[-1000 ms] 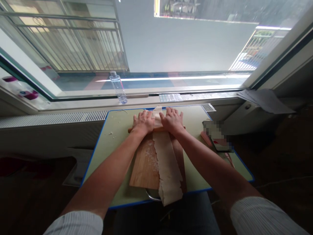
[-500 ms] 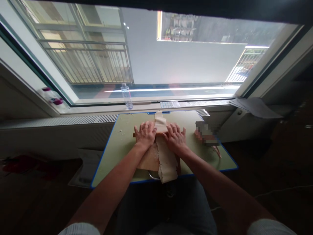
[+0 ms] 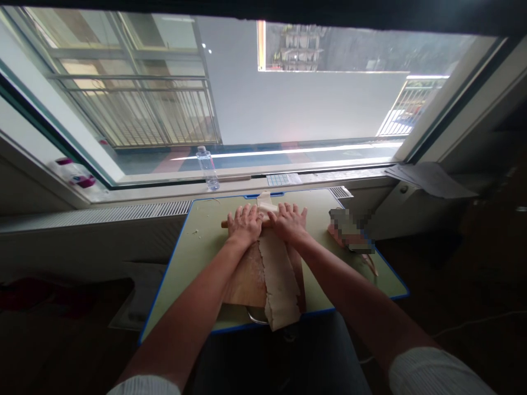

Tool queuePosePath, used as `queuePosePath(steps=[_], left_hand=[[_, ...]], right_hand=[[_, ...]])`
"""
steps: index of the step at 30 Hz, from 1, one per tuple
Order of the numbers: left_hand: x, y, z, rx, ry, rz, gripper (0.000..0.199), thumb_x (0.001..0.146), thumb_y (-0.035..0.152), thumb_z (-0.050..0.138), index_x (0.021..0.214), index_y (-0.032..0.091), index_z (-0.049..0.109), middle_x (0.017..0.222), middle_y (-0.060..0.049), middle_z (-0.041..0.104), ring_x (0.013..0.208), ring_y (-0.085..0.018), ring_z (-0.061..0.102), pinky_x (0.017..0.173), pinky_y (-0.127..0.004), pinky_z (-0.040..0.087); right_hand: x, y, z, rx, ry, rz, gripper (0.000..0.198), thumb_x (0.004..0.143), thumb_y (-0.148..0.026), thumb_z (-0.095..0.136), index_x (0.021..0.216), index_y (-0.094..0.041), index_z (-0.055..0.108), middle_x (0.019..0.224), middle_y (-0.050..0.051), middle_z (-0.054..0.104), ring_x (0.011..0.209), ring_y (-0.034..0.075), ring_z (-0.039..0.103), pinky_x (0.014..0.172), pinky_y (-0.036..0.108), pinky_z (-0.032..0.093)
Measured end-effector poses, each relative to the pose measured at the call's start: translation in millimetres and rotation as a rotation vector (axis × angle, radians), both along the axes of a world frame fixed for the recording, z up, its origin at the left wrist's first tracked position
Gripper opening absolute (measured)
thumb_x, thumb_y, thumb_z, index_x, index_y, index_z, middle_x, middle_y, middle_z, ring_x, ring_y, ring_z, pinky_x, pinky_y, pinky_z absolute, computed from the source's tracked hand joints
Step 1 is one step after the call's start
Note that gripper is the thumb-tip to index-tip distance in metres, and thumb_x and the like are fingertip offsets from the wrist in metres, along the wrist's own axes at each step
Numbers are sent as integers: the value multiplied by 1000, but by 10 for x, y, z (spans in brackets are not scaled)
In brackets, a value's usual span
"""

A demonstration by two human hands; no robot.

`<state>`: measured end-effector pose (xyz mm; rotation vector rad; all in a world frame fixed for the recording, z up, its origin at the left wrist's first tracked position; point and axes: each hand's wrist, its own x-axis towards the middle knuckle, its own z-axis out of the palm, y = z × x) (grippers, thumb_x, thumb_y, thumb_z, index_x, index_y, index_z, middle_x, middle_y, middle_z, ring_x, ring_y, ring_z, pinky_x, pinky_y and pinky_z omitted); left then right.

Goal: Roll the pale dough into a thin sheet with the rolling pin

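Note:
A long, pale sheet of dough [image 3: 280, 277] with ragged edges runs lengthwise over a wooden cutting board [image 3: 246, 282]. Its near end hangs past the board and the table's front edge. Across the dough lies a wooden rolling pin [image 3: 224, 224], its left end showing. My left hand [image 3: 246, 226] rests on the pin's left part, fingers stretched forward and slightly spread. Flat over the right part is my right hand [image 3: 290, 224], fingers extended and thumb pointing inward, hiding that end. Between and beyond the hands, more dough lies wrinkled or folded near the far table edge.
The green folding table [image 3: 185, 274] has a blue rim. A blurred-out object [image 3: 352, 230] sits at its right. A clear bottle [image 3: 208, 169] and a bottle with a purple label [image 3: 76, 174] stand on the windowsill; papers [image 3: 430, 179] lie at the right.
Both hands have moved a little farther from me along the board, with the rolling pin beneath them. The right hand has shifted inward, closer to the left. The camera view has shifted slightly.

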<state>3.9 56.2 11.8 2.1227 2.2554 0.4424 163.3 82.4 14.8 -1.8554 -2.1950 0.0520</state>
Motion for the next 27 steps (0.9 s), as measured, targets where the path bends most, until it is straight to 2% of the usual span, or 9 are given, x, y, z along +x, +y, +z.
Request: queuePosePath(steps=[6, 10, 15, 17, 21, 27], left_hand=[[-33, 477, 70, -80, -31, 25, 64, 108, 53, 25, 162, 29, 48, 172, -10, 44, 157, -32, 41, 128, -65, 28], [-78, 752, 123, -164, -49, 16, 67, 106, 56, 25, 164, 29, 45, 175, -10, 40, 158, -35, 39, 128, -65, 29], [-116, 1010, 162, -251, -80, 17, 75, 104, 61, 24, 168, 25, 38, 178, -13, 33, 161, -40, 34, 128, -68, 27], [-121, 1070, 167, -270, -84, 23, 77, 103, 62, 23, 170, 25, 35, 178, -13, 32, 161, -39, 34, 128, -67, 27], [-119, 1089, 163, -267, -75, 36, 75, 103, 64, 20, 169, 32, 36, 177, -9, 35, 160, -37, 35, 129, -66, 27], [-87, 915, 169, -227, -63, 33, 75, 104, 66, 18, 167, 32, 40, 176, -8, 37, 159, -37, 37, 128, -64, 29]], right_hand=[[-72, 449, -6, -44, 40, -36, 71, 110, -64, 30, 161, -19, 52, 166, 18, 51, 151, 41, 44, 124, 71, 25], [-99, 708, 19, -96, 79, -33, 74, 109, -66, 29, 163, -20, 49, 167, 17, 48, 151, 42, 43, 123, 72, 25], [-121, 962, 73, -183, 92, -27, 72, 109, -66, 28, 158, -20, 54, 164, 21, 51, 149, 42, 44, 121, 73, 28], [-123, 1018, 87, -188, 100, -18, 73, 109, -66, 27, 156, -18, 55, 163, 22, 52, 149, 43, 45, 121, 73, 27], [-118, 1029, 102, -206, 115, -9, 75, 108, -67, 26, 155, -17, 54, 162, 23, 52, 149, 43, 44, 122, 73, 26], [-103, 866, 110, -202, 128, -34, 77, 107, -70, 28, 158, -18, 53, 165, 21, 50, 149, 42, 45, 123, 69, 27]])
